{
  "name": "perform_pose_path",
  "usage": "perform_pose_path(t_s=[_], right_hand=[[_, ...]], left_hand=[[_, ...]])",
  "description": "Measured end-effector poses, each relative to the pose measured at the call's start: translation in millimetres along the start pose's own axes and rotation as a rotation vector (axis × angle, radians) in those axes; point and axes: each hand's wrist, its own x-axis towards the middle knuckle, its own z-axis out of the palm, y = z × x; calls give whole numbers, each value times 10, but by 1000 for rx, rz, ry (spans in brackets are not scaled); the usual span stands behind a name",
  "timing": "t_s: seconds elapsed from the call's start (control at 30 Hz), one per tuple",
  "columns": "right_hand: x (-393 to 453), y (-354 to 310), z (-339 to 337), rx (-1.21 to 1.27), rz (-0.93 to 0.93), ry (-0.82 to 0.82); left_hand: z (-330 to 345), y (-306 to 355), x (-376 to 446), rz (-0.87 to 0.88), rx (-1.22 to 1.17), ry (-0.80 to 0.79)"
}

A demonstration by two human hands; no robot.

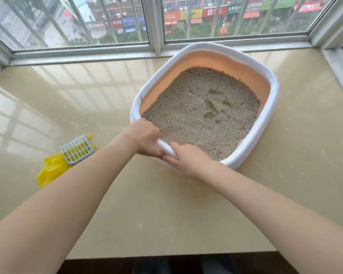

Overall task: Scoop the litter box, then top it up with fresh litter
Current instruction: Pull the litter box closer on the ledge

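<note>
The left hand [147,138] and the right hand [186,158] both grip the near white rim of the litter box [273,91] on the sill [166,210]. A gray scoop [76,149] lies on a yellow bag [50,171] to the left.

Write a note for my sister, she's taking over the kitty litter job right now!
Left hand and right hand both grip the near corner rim of the white-rimmed orange plastic litter box on the beige stone sill.
Grey grainy litter fills the box, with darker patches in the middle.
The grey slotted plastic scoop lies on the crumpled yellow plastic bag, left of the box, untouched.
Done: nothing that shows.
Left: take the scoop, sift out clumps, bag them, add fresh litter. No fresh litter is in view.
</note>
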Motion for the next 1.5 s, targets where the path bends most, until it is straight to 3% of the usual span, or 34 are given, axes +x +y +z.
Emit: perform_pose_path(t_s=[0.17, 0.33, 0.67, 1.07, 1.33, 1.5], right_hand=[[-83, 45, 87, -118, -78, 81], [-360, 175, 112, -182, -182, 11], [-774, 413, 24, -350, -332, -173], [-959, 588, -11, -393, -302, -266], [-932, 572, 22, -190, -233, -228], [-796, 444, 87, 267, -130, 50]], left_hand=[[30, 133, -111, -44, 19, 42], [172, 450, -308, -62, -37, 92], [213, 1153, -598, -200, -201, 4], [222, 1495, -679, -235, -301, 9], [325, 1347, -719, -141, -511, 105], [322, 1216, -723, -108, -943, 310]])
